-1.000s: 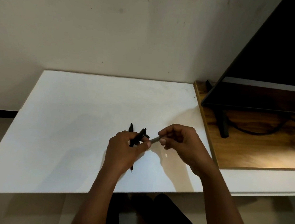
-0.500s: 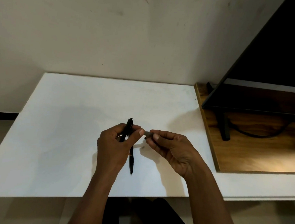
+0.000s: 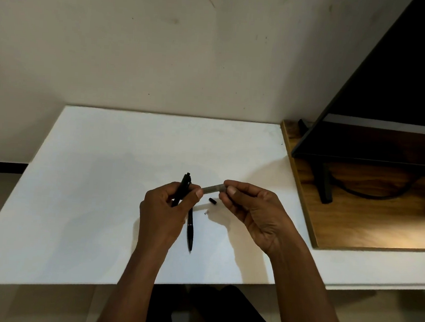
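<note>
We judge this to be the fitting step: above the flat white tabletop [image 3: 97, 190], our left hand [image 3: 164, 210] grips the slim black plastic pen barrel [image 3: 183, 187], our right hand [image 3: 251, 213] pinches the short grey tube [image 3: 213, 188] just beside it, and the next move calls for lining up their ends.

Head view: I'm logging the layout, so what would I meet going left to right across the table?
Left hand gripping a black pen → grey tube → right hand → wooden board, with the screen's stand foot on it.
</note>
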Demonstrator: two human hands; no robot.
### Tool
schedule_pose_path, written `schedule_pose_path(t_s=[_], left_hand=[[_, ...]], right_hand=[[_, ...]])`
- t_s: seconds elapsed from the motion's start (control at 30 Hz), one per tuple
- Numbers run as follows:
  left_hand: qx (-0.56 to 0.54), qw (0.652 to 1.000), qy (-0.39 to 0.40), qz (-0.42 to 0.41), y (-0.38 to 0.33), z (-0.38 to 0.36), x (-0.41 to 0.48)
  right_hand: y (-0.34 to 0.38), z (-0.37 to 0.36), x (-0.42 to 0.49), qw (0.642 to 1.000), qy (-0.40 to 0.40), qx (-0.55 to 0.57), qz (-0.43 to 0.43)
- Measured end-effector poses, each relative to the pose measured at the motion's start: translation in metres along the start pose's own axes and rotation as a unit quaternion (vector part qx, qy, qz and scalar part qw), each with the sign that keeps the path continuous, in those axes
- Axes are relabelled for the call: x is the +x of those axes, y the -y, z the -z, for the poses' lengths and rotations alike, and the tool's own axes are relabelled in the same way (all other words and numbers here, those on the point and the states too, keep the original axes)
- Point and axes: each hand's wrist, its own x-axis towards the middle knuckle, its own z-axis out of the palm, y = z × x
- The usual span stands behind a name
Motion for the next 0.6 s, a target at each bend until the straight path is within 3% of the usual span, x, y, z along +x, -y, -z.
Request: schedule_pose_path(t_s=[0.6], left_hand=[[0.077, 0.990, -0.005, -0.121, -0.0065, 0.0045, -0.0019]], right_hand=[[-0.0026, 0.0004, 0.0010, 0.998, 0.024, 0.029, -0.055]])
